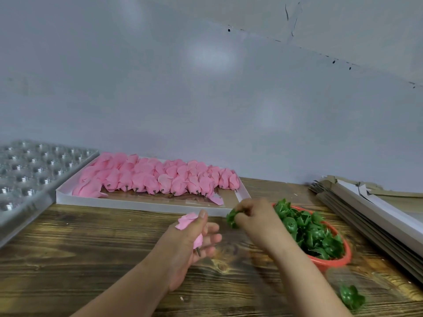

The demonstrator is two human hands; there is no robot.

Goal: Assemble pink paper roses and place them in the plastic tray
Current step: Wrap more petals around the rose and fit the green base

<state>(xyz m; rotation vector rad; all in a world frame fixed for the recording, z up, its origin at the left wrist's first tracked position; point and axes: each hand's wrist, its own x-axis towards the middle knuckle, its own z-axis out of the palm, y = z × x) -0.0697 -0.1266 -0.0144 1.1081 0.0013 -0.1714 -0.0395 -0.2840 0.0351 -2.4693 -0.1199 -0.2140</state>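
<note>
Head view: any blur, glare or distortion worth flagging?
Head view: the right hand and its forearm are motion-smeared; the left hand holding the pink rose is sharper; soft glare patches sit on the wall; wide-angle bending tilts the plastic tray and cardboard stack outward.

plastic tray [34, 175] cut off at left edge; card stack [375, 216] cut off right; right hand [254, 216] motion-blurred.
</note>
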